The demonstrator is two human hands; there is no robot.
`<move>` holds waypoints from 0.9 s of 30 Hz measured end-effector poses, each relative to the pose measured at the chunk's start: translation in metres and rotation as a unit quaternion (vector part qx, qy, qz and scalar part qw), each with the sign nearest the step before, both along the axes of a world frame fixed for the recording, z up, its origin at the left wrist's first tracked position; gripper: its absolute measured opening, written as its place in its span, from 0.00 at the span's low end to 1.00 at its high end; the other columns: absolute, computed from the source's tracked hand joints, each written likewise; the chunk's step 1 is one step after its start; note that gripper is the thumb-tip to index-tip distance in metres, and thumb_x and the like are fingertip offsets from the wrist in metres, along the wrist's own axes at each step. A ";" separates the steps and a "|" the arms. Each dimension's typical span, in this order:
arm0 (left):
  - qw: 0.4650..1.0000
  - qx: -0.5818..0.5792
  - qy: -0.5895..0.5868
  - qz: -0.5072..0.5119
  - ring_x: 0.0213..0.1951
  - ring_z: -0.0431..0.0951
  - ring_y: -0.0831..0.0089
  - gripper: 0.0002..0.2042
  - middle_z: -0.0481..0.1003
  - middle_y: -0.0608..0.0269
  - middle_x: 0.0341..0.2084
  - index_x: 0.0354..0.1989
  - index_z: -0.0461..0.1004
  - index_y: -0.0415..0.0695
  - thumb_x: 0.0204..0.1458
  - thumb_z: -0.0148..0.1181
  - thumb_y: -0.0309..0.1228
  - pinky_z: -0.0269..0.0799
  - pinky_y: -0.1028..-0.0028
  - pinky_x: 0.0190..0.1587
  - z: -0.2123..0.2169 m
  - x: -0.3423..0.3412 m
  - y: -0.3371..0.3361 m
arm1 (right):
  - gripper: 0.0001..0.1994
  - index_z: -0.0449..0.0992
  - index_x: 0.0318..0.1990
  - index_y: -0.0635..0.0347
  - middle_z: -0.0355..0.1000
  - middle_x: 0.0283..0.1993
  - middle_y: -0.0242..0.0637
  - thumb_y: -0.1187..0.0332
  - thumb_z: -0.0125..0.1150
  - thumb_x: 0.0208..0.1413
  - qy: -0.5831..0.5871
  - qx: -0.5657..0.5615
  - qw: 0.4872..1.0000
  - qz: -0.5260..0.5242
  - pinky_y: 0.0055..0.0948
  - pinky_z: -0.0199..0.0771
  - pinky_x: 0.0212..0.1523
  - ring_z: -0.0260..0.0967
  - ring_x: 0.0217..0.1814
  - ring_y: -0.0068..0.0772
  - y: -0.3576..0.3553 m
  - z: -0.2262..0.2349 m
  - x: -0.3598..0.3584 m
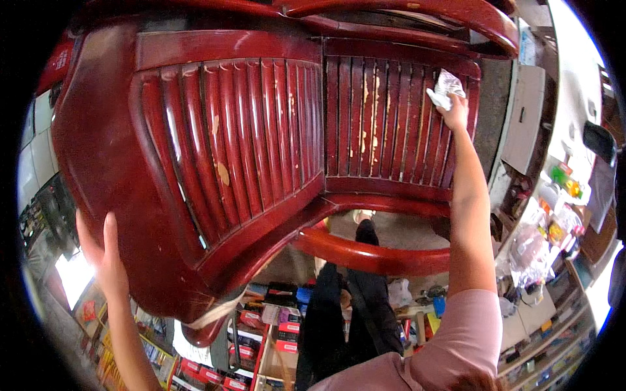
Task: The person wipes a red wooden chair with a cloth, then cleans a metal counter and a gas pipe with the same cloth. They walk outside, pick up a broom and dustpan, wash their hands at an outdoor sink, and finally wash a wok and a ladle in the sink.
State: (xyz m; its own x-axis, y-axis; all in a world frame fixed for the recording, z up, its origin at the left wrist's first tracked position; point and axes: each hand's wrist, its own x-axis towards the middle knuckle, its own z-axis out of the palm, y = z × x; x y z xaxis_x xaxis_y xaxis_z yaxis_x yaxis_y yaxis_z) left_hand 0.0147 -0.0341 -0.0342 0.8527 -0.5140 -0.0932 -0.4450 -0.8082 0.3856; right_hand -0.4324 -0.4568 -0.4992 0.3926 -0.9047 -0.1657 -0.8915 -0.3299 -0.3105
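Observation:
A dark red, glossy wooden slatted chair (228, 244) fills the middle of the view, its varnish worn to pale patches on several slats. At the upper right my right hand (456, 112) grips a crumpled white cloth or tissue (448, 88) and presses it to the slats near the right edge. My left hand (107, 260) is at the chair's broad, smooth left panel (98, 143). Its thumb and fingers are apart, and nothing is in it; whether the palm bears on the panel's edge I cannot tell.
A curved red rail (372, 253) crosses in front of my legs (352, 313). Below stand several red and black boxes (287, 335). Along the right runs a cluttered surface with plastic bags (531, 254) and small packages. A grey cabinet panel (523, 117) stands beside the chair.

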 end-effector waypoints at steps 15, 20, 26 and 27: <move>0.990 0.130 -0.048 -0.002 0.57 0.61 0.65 0.24 0.61 0.54 0.57 0.59 0.56 0.34 0.58 0.49 0.34 0.52 0.70 0.60 0.014 -0.006 0.005 | 0.29 0.62 0.57 0.67 0.54 0.62 0.54 0.56 0.56 0.52 -0.486 0.272 0.830 0.004 0.39 0.46 0.65 0.50 0.65 0.50 0.166 0.001 0.292; 0.993 0.112 -0.029 0.017 0.57 0.60 0.66 0.24 0.60 0.54 0.58 0.60 0.54 0.35 0.58 0.49 0.32 0.51 0.70 0.60 0.012 -0.011 -0.004 | 0.36 0.42 0.64 0.71 0.39 0.68 0.57 0.51 0.42 0.59 -0.452 0.228 0.851 -0.138 0.39 0.32 0.69 0.34 0.72 0.50 0.209 0.005 0.327; 0.991 0.131 -0.030 0.012 0.56 0.62 0.65 0.24 0.62 0.53 0.55 0.59 0.56 0.34 0.57 0.51 0.34 0.53 0.69 0.59 0.015 -0.012 0.005 | 0.39 0.43 0.62 0.76 0.40 0.67 0.59 0.49 0.45 0.57 -0.323 0.371 0.817 -0.300 0.39 0.35 0.68 0.37 0.70 0.52 0.408 0.032 0.220; 0.989 0.145 -0.037 0.004 0.55 0.62 0.65 0.24 0.62 0.53 0.55 0.59 0.56 0.34 0.57 0.51 0.34 0.53 0.69 0.59 0.015 -0.014 0.000 | 0.39 0.43 0.62 0.76 0.43 0.66 0.60 0.48 0.45 0.57 -0.312 0.397 0.797 -0.331 0.38 0.36 0.68 0.38 0.69 0.52 0.407 0.022 0.219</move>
State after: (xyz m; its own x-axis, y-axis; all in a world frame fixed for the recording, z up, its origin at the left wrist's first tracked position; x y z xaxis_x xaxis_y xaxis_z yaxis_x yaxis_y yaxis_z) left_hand 0.0008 -0.0339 -0.0190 0.8663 -0.4683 -0.1736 -0.4568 -0.8835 0.1039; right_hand -0.2131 -0.0493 -0.4769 0.1026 -0.6555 -0.7482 -0.3787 0.6698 -0.6388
